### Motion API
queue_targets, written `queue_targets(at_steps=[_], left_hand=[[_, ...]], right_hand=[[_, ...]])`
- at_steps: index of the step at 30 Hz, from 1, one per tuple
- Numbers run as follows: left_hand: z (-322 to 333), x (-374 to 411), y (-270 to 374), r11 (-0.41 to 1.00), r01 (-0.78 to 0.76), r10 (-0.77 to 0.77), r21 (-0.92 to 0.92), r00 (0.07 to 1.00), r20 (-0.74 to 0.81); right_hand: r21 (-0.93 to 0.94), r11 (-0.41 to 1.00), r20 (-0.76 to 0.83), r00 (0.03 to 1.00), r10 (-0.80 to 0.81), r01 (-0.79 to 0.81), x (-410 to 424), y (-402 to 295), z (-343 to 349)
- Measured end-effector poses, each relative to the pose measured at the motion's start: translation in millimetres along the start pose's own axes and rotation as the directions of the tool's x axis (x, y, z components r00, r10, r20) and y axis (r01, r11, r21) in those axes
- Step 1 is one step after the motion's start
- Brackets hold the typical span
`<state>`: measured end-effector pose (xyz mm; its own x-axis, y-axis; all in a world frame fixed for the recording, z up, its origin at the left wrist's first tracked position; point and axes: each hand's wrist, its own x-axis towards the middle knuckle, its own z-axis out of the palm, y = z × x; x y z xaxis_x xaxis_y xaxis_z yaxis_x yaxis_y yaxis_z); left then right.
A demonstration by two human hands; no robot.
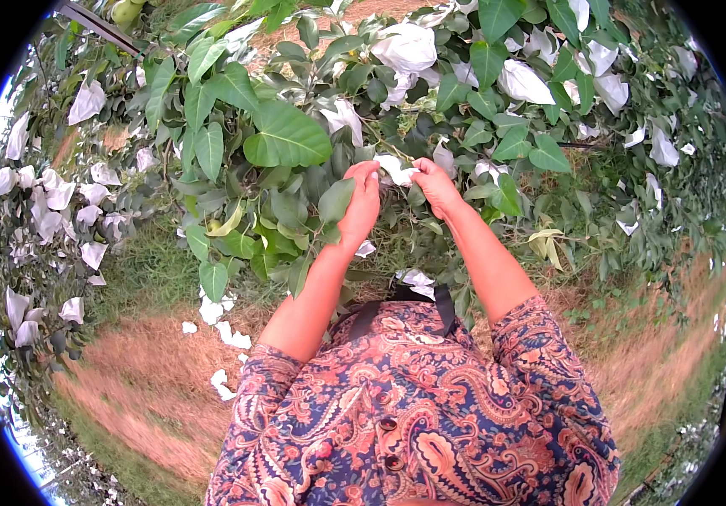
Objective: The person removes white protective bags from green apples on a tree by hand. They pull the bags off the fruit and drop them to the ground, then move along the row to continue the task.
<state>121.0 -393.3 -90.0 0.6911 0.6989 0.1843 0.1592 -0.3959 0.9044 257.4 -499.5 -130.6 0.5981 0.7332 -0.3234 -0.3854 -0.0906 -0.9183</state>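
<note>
A white fruit bag [396,169] is stretched between my two hands, among the leaves of a fruit tree. My left hand [361,201] grips its left edge with thumb and fingertips; a leaf covers part of that hand. At the bag's right edge, my right hand [437,188] pinches it between thumb and finger. What the bag holds, if anything, cannot be seen. Just above my left hand hangs another white bag [345,120], and a large heart-shaped vine leaf [288,134] lies to its upper left.
Many bagged fruits hang around, including a large white bag [406,47] above. A pole [100,28] slants in at upper left near bare green fruit [125,11]. A dark-strapped pouch [406,293] with white scraps sits at my waist. Torn white pieces [231,335] litter the ground.
</note>
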Motion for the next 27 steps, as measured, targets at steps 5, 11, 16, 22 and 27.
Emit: queue_targets(at_steps=[5, 11, 16, 22, 27], left_hand=[[8, 61, -9, 0.866, 0.099, -0.207, 0.49, 0.963, 0.172], [31, 106, -32, 0.651, 0.116, -0.548, 0.75, 0.755, 0.359], [33, 103, -46, 0.8, 0.217, -0.528, 0.559, 0.696, 0.486], [28, 87, -43, 0.838, 0.32, -0.492, 0.442, 0.795, 0.356], [13, 74, -38, 0.94, 0.329, -0.338, 0.096, 0.844, 0.417]], right_hand=[[0.033, 0.995, -0.114, 0.989, -0.093, 0.097, -10, 8, 16], [0.076, 0.988, -0.107, 0.986, -0.127, 0.136, -14, 11, 20], [0.044, 0.992, -0.067, 0.991, -0.114, 0.117, -21, 10, 18], [0.27, 0.961, -0.372, 0.913, 0.167, -0.066, 7, 34, 4], [0.213, 0.877, -0.01, 0.897, 0.442, -0.43, 21, 8, -6]])
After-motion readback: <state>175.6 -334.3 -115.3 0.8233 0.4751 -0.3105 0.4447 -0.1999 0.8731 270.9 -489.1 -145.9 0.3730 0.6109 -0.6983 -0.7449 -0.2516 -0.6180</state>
